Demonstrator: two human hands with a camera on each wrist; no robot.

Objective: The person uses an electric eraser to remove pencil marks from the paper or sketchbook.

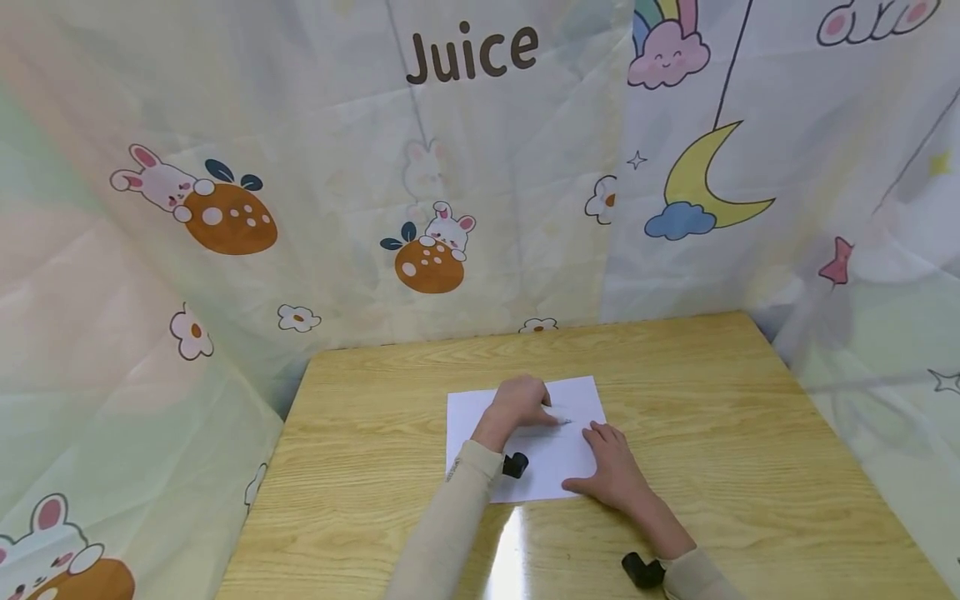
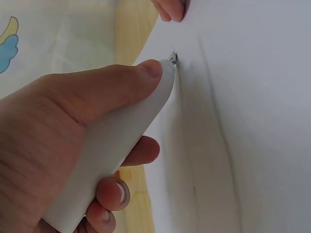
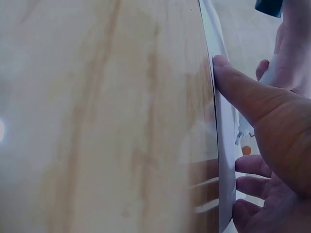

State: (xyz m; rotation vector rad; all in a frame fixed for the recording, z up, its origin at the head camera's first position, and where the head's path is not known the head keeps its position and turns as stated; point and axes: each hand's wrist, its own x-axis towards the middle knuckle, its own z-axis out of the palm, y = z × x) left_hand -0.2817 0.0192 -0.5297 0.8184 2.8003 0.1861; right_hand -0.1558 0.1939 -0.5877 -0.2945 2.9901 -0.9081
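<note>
A wall of thin cloth (image 1: 150,275) with bunnies, oranges and flowers stands on the left side and goes round the back, where the word "Juice" (image 1: 472,53) is printed. A yellow moon (image 1: 708,179) on a blue cloud hangs on the cloth at the right.

In front of the cloth is a light wooden worktop (image 1: 360,467). 1 sheet of white paper (image 1: 555,462) lies flat near the middle of it.

The left hand (image 1: 519,405) is over the paper, near its far edge. Its grip is closed round a white pen (image 2: 114,148). The left wrist view shows the thumb lying along the top of the pen and the other fingers curled under it. The small dark tip of the pen (image 2: 173,58) touches the paper.

The right hand (image 1: 611,471) lies just beside the left one, on the near right part of the paper. Its fingers are straight and spread, pressing flat on the sheet, so its grip is open and holds nothing. In the right wrist view its thumb (image 3: 238,90) rests at the edge of the paper.

Both arms wear beige sleeves (image 1: 450,525). A small black thing (image 1: 515,464) sits at the left wrist, and 1 more (image 1: 642,571) sits at the right wrist.
</note>
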